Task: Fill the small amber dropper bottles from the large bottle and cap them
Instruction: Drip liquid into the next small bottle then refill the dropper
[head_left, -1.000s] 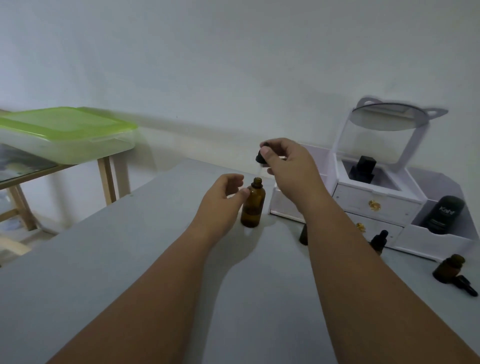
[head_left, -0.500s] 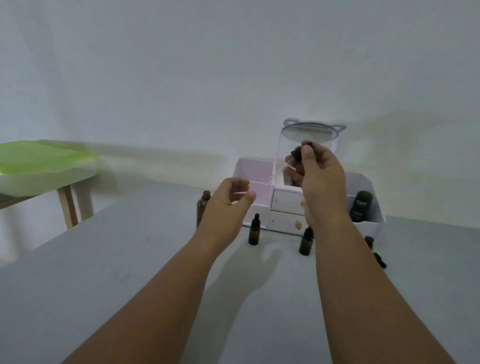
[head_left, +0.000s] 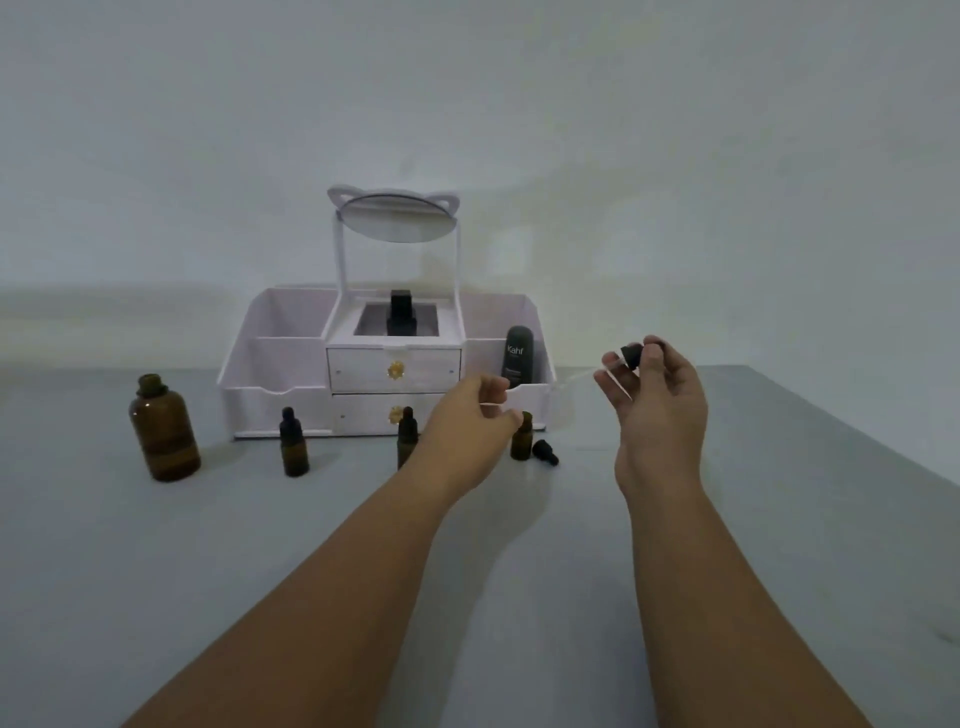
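The large amber bottle (head_left: 163, 431) stands uncapped at the left of the grey table (head_left: 779, 519). Two capped small amber bottles (head_left: 293, 441) (head_left: 407, 434) stand in front of the organiser; my left wrist hides part of the second. A third small bottle (head_left: 521, 439) stands uncapped, its black dropper cap (head_left: 545, 451) lying beside it. My right hand (head_left: 657, 410) pinches the black bulb of a dropper (head_left: 630, 357), whose glass tube points left and down. My left hand (head_left: 470, 421) hovers with loosely curled fingers just left of the uncapped small bottle, holding nothing.
A white cosmetics organiser (head_left: 384, 374) with two drawers and a round mirror (head_left: 397, 218) stands at the back against the wall. It holds a black tube (head_left: 517, 356) and a black bottle (head_left: 400, 314). The table's right edge runs diagonally at the far right.
My right hand lifted the dropper out of the large bottle and carried it right. My left hand left the large bottle and moved to the uncapped small bottle. My view swung right.
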